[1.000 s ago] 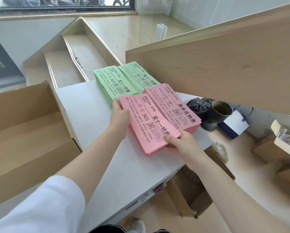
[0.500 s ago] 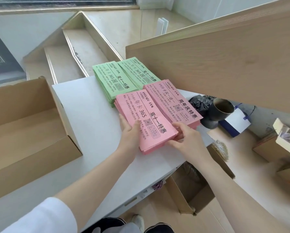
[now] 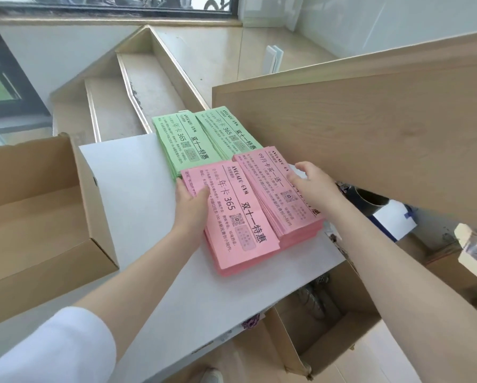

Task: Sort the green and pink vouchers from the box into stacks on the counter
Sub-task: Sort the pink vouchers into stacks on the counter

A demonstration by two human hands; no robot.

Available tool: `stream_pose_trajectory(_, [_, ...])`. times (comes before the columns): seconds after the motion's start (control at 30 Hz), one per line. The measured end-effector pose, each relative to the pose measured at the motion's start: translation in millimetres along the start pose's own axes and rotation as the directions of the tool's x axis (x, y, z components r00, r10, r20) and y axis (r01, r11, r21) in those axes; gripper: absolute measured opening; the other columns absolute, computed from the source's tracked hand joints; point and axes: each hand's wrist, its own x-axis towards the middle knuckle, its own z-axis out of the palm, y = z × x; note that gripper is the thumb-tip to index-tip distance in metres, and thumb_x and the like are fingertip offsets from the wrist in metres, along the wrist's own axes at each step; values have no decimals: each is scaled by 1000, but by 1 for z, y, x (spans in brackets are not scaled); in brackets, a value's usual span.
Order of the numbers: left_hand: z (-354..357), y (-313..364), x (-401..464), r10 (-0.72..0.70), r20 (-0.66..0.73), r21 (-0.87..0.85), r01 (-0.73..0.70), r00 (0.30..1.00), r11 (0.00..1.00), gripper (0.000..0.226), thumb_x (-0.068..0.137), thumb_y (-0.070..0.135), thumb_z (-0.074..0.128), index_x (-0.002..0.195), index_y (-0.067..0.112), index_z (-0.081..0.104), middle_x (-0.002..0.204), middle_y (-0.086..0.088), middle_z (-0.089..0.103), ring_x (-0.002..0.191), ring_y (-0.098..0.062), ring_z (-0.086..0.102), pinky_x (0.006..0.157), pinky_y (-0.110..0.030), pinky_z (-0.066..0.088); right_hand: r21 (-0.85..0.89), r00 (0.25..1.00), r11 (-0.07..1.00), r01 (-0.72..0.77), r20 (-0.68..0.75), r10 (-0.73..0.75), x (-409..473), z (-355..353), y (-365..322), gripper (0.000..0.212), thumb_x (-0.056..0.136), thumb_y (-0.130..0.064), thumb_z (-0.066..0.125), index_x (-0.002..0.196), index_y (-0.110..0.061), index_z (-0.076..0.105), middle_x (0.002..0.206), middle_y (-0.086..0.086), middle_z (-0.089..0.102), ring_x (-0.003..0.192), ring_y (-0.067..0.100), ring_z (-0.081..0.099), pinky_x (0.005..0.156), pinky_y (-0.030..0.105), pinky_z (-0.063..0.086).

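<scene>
Two pink voucher stacks lie side by side on the white counter point(image 3: 126, 194): the near-left pink stack point(image 3: 240, 222) and the right pink stack point(image 3: 276, 186). Behind them sit two green stacks, the left green stack point(image 3: 182, 145) and the right green stack point(image 3: 229, 134). My left hand point(image 3: 191, 201) presses flat against the left edge of the near pink stack, thumb on top. My right hand point(image 3: 312, 181) rests on the right side of the right pink stack, fingers spread. The cardboard box point(image 3: 38, 230) stands open at the left; no vouchers show inside.
A tilted wooden board point(image 3: 370, 128) overhangs the counter's right side. Below the counter's right edge are an open carton point(image 3: 328, 327), a dark cup point(image 3: 370, 199) and a blue-and-white box point(image 3: 392, 219). Steps point(image 3: 149, 87) run down behind the counter.
My right hand left the near end of the left pink stack and moved up onto the right pink stack. My left hand stayed at the left pink stack's edge, shifting slightly.
</scene>
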Motion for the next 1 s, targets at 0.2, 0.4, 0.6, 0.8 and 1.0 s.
stream_pose_trajectory(0.2, [2, -11, 16, 36, -63, 126, -28, 997, 992, 73, 66, 46, 58, 133, 43, 29, 138, 4, 45, 121, -20, 52, 99, -49, 44, -70, 967, 991, -112, 220, 125, 44, 17, 1, 38, 89, -31, 52, 126, -26, 50, 117, -1, 64, 100, 17, 61, 80, 28, 45])
stream_pose_trajectory(0.4, [1, -26, 29, 46, -54, 176, -35, 997, 984, 76, 65, 55, 48, 136, 46, 23, 150, 4, 30, 134, -20, 37, 107, -50, 35, -159, 977, 978, -133, 145, 157, 49, 28, 9, 55, 87, -42, 55, 129, -8, 42, 121, 6, 60, 107, 24, 58, 86, 34, 48])
stream_pose_trajectory(0.6, [0, -10, 20, 11, -18, 133, -8, 1000, 991, 66, 80, 42, 42, 142, 38, 20, 148, 5, 33, 132, -19, 40, 109, -47, 33, -100, 998, 995, -17, 51, 22, 30, 27, 7, 56, 89, -40, 54, 134, -9, 39, 136, 8, 47, 123, 24, 46, 101, 35, 38])
stream_pose_trajectory(0.8, [-7, -20, -42, -138, 62, -96, 143, 989, 985, 67, 98, 43, 34, 148, 29, -8, 154, 16, 11, 137, -4, 24, 107, -23, 13, -169, 853, 840, 516, 188, -486, -53, 31, 11, 89, 73, -70, 34, 144, -15, 30, 153, 0, 24, 142, 13, 15, 113, 23, 4])
stream_pose_trajectory(1.0, [11, -43, -69, -97, 100, -134, 110, 990, 985, 60, 98, 32, 42, 147, 32, 7, 146, 10, 38, 126, -13, 48, 110, -41, 34, -447, 847, 729, 518, 384, -367, -55, 40, 25, 122, 51, -87, 25, 149, -19, 2, 158, -2, -2, 144, 12, -3, 118, 34, -3])
